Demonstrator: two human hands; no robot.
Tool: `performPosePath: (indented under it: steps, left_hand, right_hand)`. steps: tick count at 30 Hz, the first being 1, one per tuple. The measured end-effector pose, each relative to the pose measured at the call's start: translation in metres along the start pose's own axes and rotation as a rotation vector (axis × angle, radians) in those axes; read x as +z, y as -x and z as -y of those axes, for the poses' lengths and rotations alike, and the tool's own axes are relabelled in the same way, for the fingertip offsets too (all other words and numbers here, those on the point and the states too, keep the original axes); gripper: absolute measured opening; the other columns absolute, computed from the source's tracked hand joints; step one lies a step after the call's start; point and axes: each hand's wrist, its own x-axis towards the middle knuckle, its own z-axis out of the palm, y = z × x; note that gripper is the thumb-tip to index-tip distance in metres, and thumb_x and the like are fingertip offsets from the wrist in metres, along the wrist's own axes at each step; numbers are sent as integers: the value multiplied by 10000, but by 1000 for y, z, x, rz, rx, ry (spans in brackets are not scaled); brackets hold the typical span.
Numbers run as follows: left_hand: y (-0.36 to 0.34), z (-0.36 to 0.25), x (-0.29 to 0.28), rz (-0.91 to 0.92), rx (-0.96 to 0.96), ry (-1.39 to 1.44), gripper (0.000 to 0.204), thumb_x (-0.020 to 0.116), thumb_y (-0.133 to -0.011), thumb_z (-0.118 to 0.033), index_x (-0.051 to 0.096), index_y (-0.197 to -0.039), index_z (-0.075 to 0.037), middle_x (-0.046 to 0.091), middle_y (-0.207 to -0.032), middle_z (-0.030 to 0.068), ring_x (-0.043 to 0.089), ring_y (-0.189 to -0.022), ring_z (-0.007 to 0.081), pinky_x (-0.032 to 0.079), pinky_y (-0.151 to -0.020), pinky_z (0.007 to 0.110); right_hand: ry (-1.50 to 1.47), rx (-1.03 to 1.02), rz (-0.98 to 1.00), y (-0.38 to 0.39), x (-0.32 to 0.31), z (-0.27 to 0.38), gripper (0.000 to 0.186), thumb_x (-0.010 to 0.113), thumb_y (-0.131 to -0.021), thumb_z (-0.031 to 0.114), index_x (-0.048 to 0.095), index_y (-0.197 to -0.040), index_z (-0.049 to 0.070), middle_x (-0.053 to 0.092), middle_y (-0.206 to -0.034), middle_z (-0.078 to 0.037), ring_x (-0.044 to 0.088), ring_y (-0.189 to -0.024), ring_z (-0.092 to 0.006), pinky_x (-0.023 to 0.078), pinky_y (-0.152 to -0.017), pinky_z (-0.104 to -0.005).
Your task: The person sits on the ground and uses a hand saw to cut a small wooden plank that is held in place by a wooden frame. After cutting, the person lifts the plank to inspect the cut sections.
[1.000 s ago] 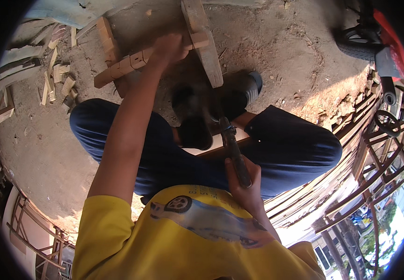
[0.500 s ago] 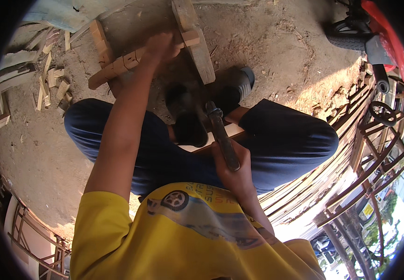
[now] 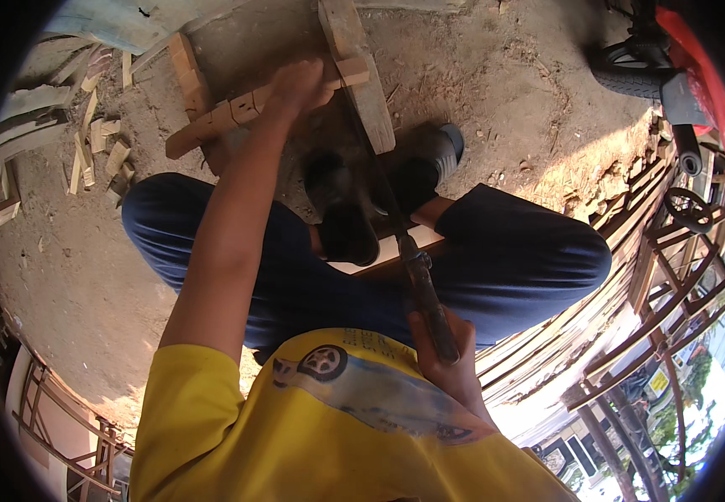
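Wood offcuts (image 3: 103, 151) lie loosely on the dirt (image 3: 53, 276) at far left, well apart from both hands. Next, a timber (image 3: 188, 71) passes under the bar (image 3: 210, 125); with a second timber (image 3: 372, 117) farther right, it seems to serve as a rest, lifting the bar off the dirt. The bar's long axis runs from near left to far right across both, and dark lines cross its top. The left hand (image 3: 298, 84) clasps the bar toward its right end, fingers curled over it, slightly blurred; the nearly straight arm (image 3: 228, 243) suggests a downward press to stop it sliding. Right of that hand, the saw (image 3: 421, 280) slants, its thin blade pointing away and a little left, its handle end toward the person. Its long axis lies roughly square to the bar's; whether blade and bar touch, I cannot tell. The right hand (image 3: 453, 336) has its fingers wrapped around the handle, low near the body, likely so the blade keeps in line with the forearm.
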Motion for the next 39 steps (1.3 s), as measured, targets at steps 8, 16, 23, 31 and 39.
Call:
performPosePath:
  steps: [8, 16, 23, 31, 39]
  left_hand:
    - [1, -1, 5, -59, 40, 18, 307, 649, -748, -307, 619, -887, -35, 667, -915, 179, 639, -905, 362, 519, -781, 472]
    - [3, -7, 0, 62, -62, 112, 344, 660, -727, -322, 679, -894, -22, 679, -909, 201, 652, -865, 383, 527, -767, 475]
    - [7, -11, 3, 28, -1, 38, 355, 674, -722, -339, 674, -915, -41, 682, -898, 183, 658, -860, 367, 531, -756, 466]
    - [15, -14, 19, -63, -28, -95, 506, 731, -702, -320, 565, -1087, -38, 681, -909, 141, 662, -861, 340, 531, -733, 457]
    - [13, -4, 32, -212, 42, -180, 609, 752, -698, -352, 509, -1168, -52, 667, -920, 131, 648, -909, 312, 504, -765, 446]
  right_hand:
    - [-89, -28, 49, -38, 10, -5, 128, 595, -904, 82, 603, -843, -30, 495, -585, -2, 418, -557, -33, 343, -477, -254]
    - [-76, -74, 21, -46, 21, -2, 155, 602, -894, 79, 559, -777, -14, 463, -561, -6, 380, -563, -32, 329, -475, -261]
    - [-75, -60, 11, -32, 7, -4, 153, 591, -893, 70, 566, -773, -21, 485, -560, -9, 403, -547, -31, 334, -467, -263]
    - [-40, -98, -32, -31, 0, -42, 165, 633, -864, 89, 578, -754, -20, 491, -542, -8, 408, -513, -32, 313, -439, -258]
    - [-48, -203, -53, -35, 1, -43, 164, 633, -866, 94, 585, -761, -23, 483, -528, -10, 418, -499, -38, 318, -435, -257]
